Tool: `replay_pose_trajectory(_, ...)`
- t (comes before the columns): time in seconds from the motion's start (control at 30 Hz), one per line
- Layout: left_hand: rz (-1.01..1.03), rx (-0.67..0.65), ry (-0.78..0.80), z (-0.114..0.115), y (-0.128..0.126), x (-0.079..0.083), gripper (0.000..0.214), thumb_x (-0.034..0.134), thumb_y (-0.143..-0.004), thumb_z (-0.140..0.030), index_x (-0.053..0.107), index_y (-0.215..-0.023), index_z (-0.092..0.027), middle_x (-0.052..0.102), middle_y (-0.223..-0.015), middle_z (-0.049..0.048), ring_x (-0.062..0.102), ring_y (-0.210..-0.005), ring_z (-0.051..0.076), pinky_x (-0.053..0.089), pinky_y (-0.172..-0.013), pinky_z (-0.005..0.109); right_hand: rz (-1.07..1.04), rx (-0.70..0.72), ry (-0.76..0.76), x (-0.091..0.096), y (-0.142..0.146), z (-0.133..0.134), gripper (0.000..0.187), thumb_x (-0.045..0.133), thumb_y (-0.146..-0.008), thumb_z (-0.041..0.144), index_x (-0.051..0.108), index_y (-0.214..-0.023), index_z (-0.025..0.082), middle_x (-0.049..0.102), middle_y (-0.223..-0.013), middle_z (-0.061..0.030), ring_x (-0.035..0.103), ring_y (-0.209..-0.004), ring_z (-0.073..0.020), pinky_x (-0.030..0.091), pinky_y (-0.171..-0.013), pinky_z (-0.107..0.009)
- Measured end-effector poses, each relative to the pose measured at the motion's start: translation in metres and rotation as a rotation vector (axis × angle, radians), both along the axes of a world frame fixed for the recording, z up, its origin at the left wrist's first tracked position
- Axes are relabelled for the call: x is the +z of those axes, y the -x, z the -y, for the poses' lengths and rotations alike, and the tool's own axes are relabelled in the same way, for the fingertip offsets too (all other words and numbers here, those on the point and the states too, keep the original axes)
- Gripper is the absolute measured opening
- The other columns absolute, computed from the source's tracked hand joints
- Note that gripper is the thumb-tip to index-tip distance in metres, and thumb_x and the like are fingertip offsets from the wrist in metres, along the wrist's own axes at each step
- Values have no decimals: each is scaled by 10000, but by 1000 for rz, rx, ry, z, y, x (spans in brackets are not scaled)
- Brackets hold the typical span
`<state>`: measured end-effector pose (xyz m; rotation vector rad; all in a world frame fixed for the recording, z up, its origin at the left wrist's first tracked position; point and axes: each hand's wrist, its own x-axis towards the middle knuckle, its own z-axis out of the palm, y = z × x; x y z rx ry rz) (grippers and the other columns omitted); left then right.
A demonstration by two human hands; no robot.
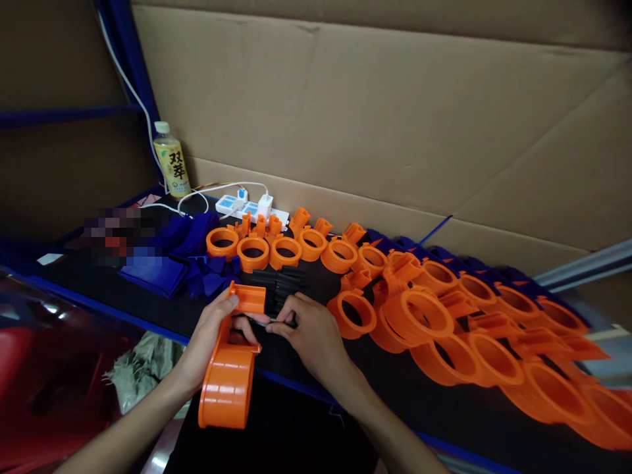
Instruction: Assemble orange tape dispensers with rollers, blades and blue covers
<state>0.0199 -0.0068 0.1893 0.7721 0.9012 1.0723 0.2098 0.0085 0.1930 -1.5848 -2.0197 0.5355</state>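
My left hand (217, 329) is wrapped round an orange plastic part (228, 388) with a wide ring at its lower end and a channel-shaped piece at the top. The part is held upright in front of the table edge. My right hand (309, 329) pinches a thin grey rod (269, 322) between thumb and fingertips, its tip pointing left at the middle of the orange part, close to my left fingers. Whether the rod touches the part I cannot tell. Just behind my right hand lies a bunch of black plastic pieces (284, 283).
Rows of similar orange ring parts (340, 255) cover the right and back of the black tabletop (316, 283). Blue plastic pieces (158, 273) are piled at left. Behind stand a power strip (251, 209) with cables and a drink bottle (172, 164) against a cardboard wall (345, 105).
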Motion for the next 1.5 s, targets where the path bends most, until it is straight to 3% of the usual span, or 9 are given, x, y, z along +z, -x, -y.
replay_pose_trajectory(0.13, -12, 2, -32, 2, -1, 3, 385, 577, -919, -496, 599, -1085, -150, 763, -781, 79, 699, -544, 197, 547, -518, 265, -183, 17, -26, 8, -12, -1, 207, 847, -777, 257, 655, -732, 195, 663, -749, 7, 573, -645, -123, 399, -566, -239)
replay_pose_trajectory(0.27, -12, 1, -29, 1, -3, 2, 361, 592, -930, -476, 599, -1096, -157, 790, -931, 112, 698, -535, 169, 561, -543, 261, -357, 61, -64, 33, -24, 4, 138, 733, -884, 338, 726, -847, 206, 700, -817, -23, 601, -680, -132, 440, -589, -249)
replay_pose_trajectory(0.4, -44, -76, -74, 1, -5, -6, 381, 626, -919, -482, 635, -1104, -149, 793, -985, 142, 727, -570, 196, 538, -514, 250, -392, 119, -26, 54, -26, 10, 144, 674, -922, 335, 728, -876, 210, 723, -844, -27, 651, -751, -144, 486, -639, -251)
replay_pose_trajectory(0.63, -143, -228, -195, 3, -9, -11, 379, 620, -942, -474, 655, -1132, -148, 800, -928, 146, 728, -556, 202, 528, -518, 245, -381, 174, 89, 47, -21, 0, 84, 655, -905, 253, 720, -871, 212, 736, -855, -16, 658, -767, -146, 505, -674, -262)
replay_pose_trajectory(0.83, -139, -217, -213, 1, -9, -14, 386, 616, -947, -479, 649, -1144, -148, 803, -894, 142, 738, -574, 217, 541, -535, 260, -434, 130, 103, 61, -29, -1, 114, 696, -890, 317, 731, -867, 211, 712, -781, 0, 633, -714, -134, 477, -639, -246)
replay_pose_trajectory(0.97, -167, -223, -220, 1, -9, -14, 351, 625, -943, -482, 662, -1052, -150, 799, -977, 158, 746, -597, 210, 546, -547, 255, -358, 219, 166, 56, -27, 0, 86, 675, -903, 263, 730, -875, 204, 730, -810, -5, 646, -735, -137, 481, -655, -249)
replay_pose_trajectory(1.23, -181, -265, -232, 0, -9, -16, 381, 632, -946, -467, 627, -1150, -145, 788, -1040, 172, 739, -598, 189, 575, -606, 274, -215, 192, -53, 35, -9, -3, 75, 677, -926, 227, 739, -889, 208, 716, -848, -20, 623, -729, -126, 456, -646, -239)
replay_pose_trajectory(1.4, -112, -245, -159, -4, -8, -19, 455, 597, -957, -492, 602, -1235, -132, 798, -998, 174, 738, -589, 197, 554, -551, 253, -136, 252, -156, 41, -9, -13, 161, 596, -995, 259, 755, -1006, 233, 743, -1007, -28, 687, -884, -141, 509, -778, -259)
replay_pose_trajectory(1.5, -61, -218, -100, -4, -7, -18, 451, 607, -947, -493, 610, -1214, -130, 796, -1023, 182, 737, -597, 198, 564, -561, 262, 142, 113, -235, 49, -17, -25, 220, 546, -1016, 243, 728, -1135, 217, 746, -1120, -66, 692, -1020, -215, 519, -862, -339)
